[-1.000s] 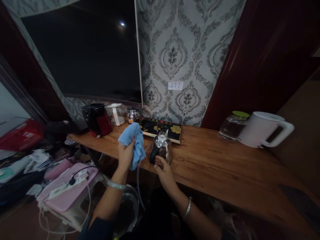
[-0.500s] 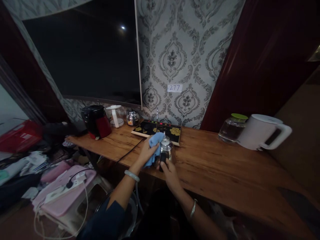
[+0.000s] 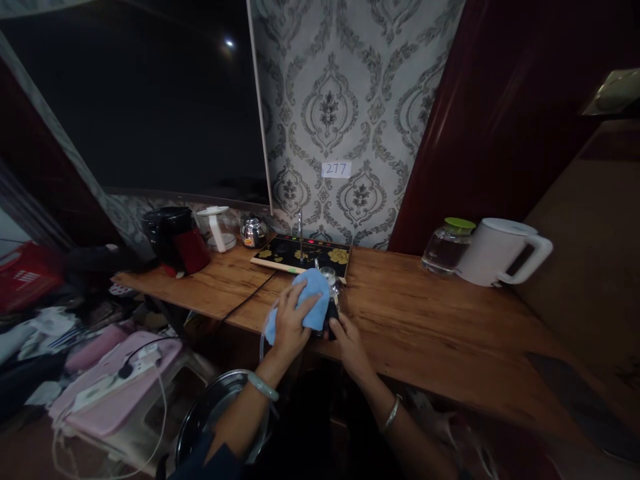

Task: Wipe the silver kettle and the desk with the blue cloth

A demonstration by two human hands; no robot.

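While two hands [image 3: 293, 320] [image 3: 347, 333] work, one cloth [image 3: 306, 303] covers one kettle [image 3: 333, 293].

Soft cloth [image 3: 306, 303], shiny metal kettle [image 3: 334, 293]

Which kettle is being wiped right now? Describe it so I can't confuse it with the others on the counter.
On the wooden counter, look just in front of the black flowered tray by the wall. The small steel kettle stands there, half covered by the blue cloth under the left hand, the right hand at its black handle. The other steel kettle stands untouched near the wall.
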